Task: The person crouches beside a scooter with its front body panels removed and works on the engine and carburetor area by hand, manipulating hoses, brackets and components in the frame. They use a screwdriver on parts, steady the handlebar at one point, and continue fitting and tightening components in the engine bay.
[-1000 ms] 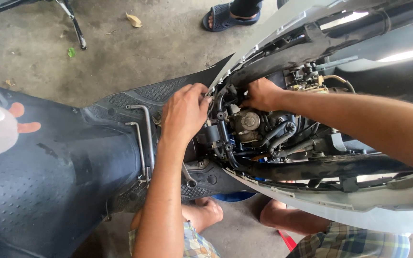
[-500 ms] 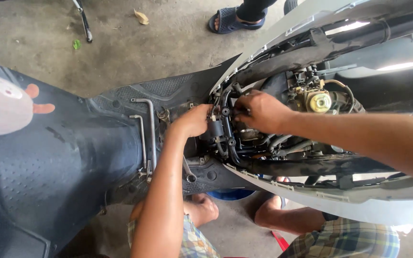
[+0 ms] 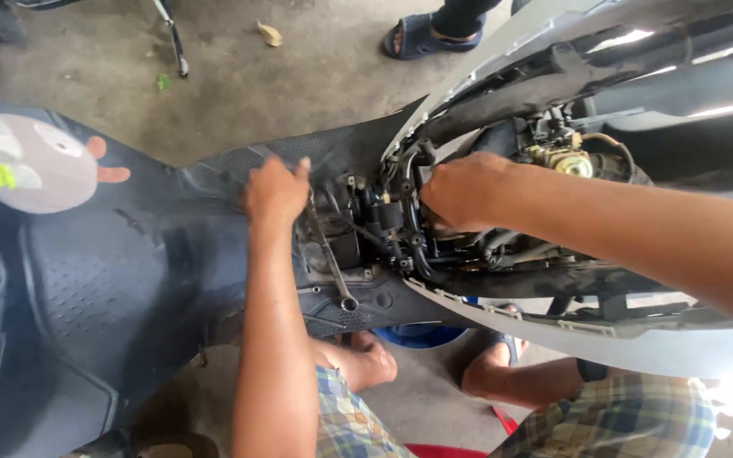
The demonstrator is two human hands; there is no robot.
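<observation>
The left hand (image 3: 276,192) reaches up from below on a bare, nearly straight forearm, back of the hand toward the camera, fingers curled forward and down. The right hand (image 3: 465,192) comes in from the right on a long bare forearm, knuckles up, fingers bent and tucked under.

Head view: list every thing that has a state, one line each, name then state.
left hand: resting on the black floor panel, fingers spread, next to the wrench
right hand: closed around parts inside the opened front
wrench: lying loose on the panel, ring end toward the person
scooter front cover: opened, wiring and hoses exposed
black floor panel: in place
sticker: stuck on the dark bodywork
</observation>
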